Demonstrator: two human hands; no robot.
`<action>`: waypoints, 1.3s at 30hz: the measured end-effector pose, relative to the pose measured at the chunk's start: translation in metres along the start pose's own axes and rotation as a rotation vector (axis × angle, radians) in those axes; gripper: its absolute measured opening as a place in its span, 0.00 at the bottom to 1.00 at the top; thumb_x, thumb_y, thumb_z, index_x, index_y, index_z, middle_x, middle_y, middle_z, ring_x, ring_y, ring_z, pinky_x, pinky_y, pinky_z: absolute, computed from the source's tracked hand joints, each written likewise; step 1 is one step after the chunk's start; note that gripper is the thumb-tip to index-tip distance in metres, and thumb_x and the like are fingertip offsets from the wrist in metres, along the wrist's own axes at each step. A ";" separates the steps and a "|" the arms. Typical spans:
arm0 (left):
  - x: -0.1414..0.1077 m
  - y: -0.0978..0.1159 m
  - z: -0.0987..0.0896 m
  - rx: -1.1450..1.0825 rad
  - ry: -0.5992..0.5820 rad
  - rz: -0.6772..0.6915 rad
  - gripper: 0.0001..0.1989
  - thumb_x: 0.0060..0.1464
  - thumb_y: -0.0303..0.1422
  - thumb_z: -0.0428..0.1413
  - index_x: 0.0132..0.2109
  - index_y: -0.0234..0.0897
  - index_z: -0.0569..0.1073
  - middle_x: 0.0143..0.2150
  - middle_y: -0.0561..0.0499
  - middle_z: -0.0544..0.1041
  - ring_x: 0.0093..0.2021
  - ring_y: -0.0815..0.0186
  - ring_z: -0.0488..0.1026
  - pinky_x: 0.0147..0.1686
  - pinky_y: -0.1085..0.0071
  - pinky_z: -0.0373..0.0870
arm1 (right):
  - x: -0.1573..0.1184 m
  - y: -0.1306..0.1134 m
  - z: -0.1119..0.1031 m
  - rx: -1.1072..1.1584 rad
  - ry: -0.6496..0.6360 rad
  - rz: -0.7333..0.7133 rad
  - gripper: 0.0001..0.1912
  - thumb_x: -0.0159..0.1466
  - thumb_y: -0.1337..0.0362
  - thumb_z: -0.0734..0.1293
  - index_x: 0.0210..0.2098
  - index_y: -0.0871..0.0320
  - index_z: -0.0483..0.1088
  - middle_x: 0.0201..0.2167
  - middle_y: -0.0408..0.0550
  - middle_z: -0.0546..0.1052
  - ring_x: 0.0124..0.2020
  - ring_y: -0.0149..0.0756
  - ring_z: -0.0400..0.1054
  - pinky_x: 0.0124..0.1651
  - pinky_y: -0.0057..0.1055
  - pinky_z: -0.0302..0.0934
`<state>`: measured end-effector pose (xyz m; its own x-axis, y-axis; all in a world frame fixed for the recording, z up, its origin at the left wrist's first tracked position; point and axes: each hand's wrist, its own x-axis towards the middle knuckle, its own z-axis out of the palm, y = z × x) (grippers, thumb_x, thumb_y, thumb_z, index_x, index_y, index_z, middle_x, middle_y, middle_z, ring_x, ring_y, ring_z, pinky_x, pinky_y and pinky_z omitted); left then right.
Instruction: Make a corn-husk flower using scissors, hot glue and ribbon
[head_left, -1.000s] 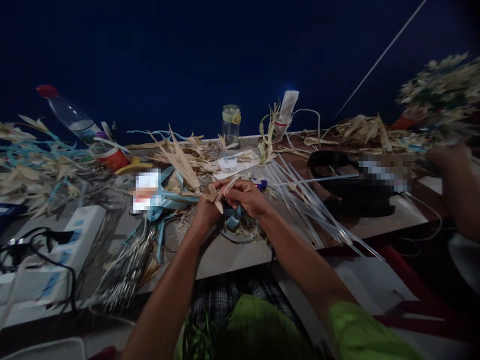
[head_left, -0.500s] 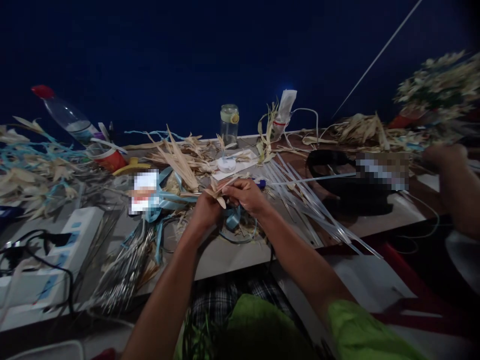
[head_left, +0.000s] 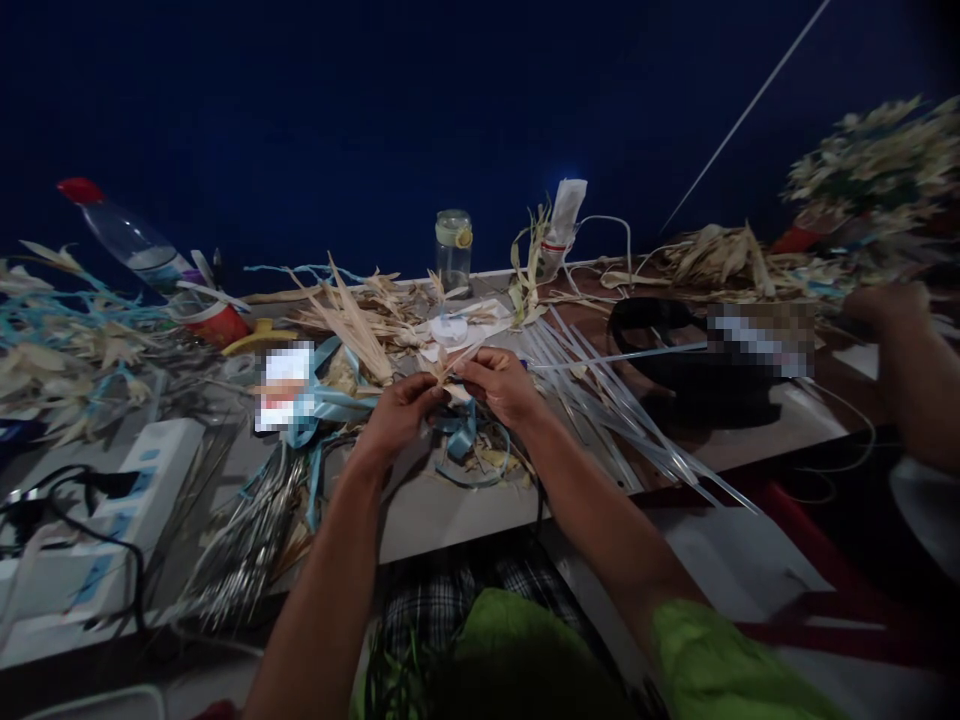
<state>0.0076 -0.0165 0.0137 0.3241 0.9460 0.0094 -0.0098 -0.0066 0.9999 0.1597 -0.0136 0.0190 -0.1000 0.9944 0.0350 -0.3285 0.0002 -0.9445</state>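
Observation:
Between my two hands is a small flower of dried corn husk (head_left: 448,376), its pale pointed petals spreading upward. My left hand (head_left: 403,408) pinches it from the left with thumb and forefinger. From the right, my right hand (head_left: 501,382) also pinches it, fingers bent and thumb near the petals. Just below the hands lies a curl of light-blue ribbon (head_left: 461,437) among husk scraps. More blue ribbon (head_left: 337,405) runs off to the left. Behind the fingers, loose dried husks (head_left: 356,335) lie in a heap. The stem end of the flower is hidden by my fingers.
A bundle of thin wires (head_left: 259,535) and a white power strip (head_left: 154,490) lie at left. Clear plastic sticks (head_left: 622,400) fan out at right near a black strap (head_left: 652,315). A lidded jar (head_left: 453,255) stands behind. Another person's arm (head_left: 911,370) shows at far right.
My left hand has shifted left and opened a small gap from my right hand. The husk flower now stands more upright between the fingertips. The whole view has shifted slightly.

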 end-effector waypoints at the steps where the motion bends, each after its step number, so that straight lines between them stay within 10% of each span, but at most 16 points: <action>1: 0.000 0.001 0.000 0.008 0.004 0.015 0.10 0.44 0.38 0.58 0.29 0.34 0.73 0.20 0.54 0.67 0.19 0.74 0.58 0.20 0.75 0.57 | 0.000 0.000 0.000 0.000 0.000 -0.016 0.11 0.48 0.59 0.70 0.26 0.61 0.73 0.17 0.39 0.67 0.14 0.19 0.47 0.17 0.22 0.40; 39: 0.005 -0.016 -0.002 -0.256 0.018 0.069 0.08 0.43 0.32 0.61 0.32 0.34 0.73 0.23 0.54 0.72 0.23 0.74 0.67 0.28 0.75 0.63 | -0.001 0.002 0.002 -0.459 0.086 -0.291 0.09 0.53 0.63 0.64 0.19 0.60 0.64 0.22 0.41 0.65 0.26 0.27 0.60 0.31 0.25 0.55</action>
<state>0.0076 -0.0108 -0.0022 0.2971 0.9519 0.0750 -0.2707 0.0087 0.9626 0.1576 -0.0150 0.0174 0.0172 0.9515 0.3070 0.1146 0.3032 -0.9460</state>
